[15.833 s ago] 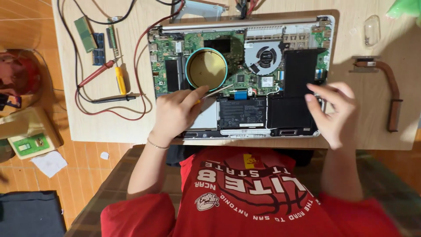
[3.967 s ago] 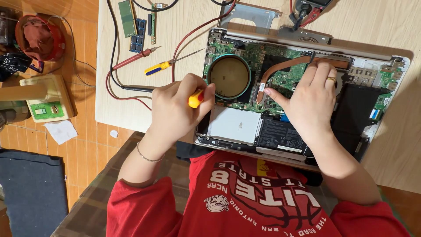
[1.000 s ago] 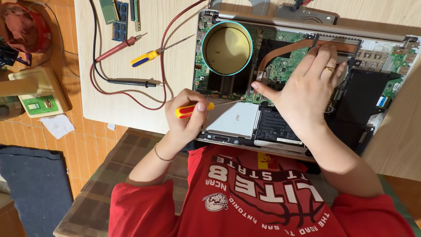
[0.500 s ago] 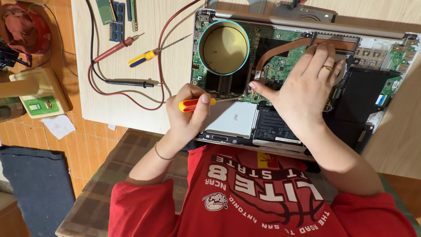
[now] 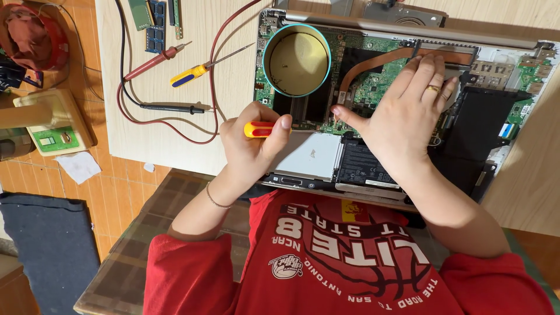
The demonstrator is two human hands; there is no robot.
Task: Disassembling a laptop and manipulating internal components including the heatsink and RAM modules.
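Note:
An opened laptop point(image 5: 525, 76) lies on the wooden table with its green board bare. My left hand point(image 5: 245, 154) is shut on a red and yellow screwdriver point(image 5: 259, 129), whose shaft points right along the board's near edge, above a silver drive point(image 5: 309, 154). My right hand point(image 5: 402, 114), with a ring on it, lies flat on the board; its fingertips touch a copper heat pipe point(image 5: 373, 58) and its thumb points at the screwdriver's tip. A round teal-rimmed tin point(image 5: 296, 59) stands on the board's left part. A black battery point(image 5: 364, 166) sits under my right wrist.
Left of the laptop lie a yellow and blue screwdriver point(image 5: 189, 74), a red probe point(image 5: 151, 62) and a black probe point(image 5: 172, 108) with looped leads, and memory sticks point(image 5: 156, 23). Beyond the table's left edge are a wooden stand with a green device point(image 5: 52, 137) and a dark mat point(image 5: 46, 245).
My left hand has lifted the screwdriver slightly towards the board's edge. The right hand stays on the board. Earlier, the heat pipe lay on the table right of the laptop.

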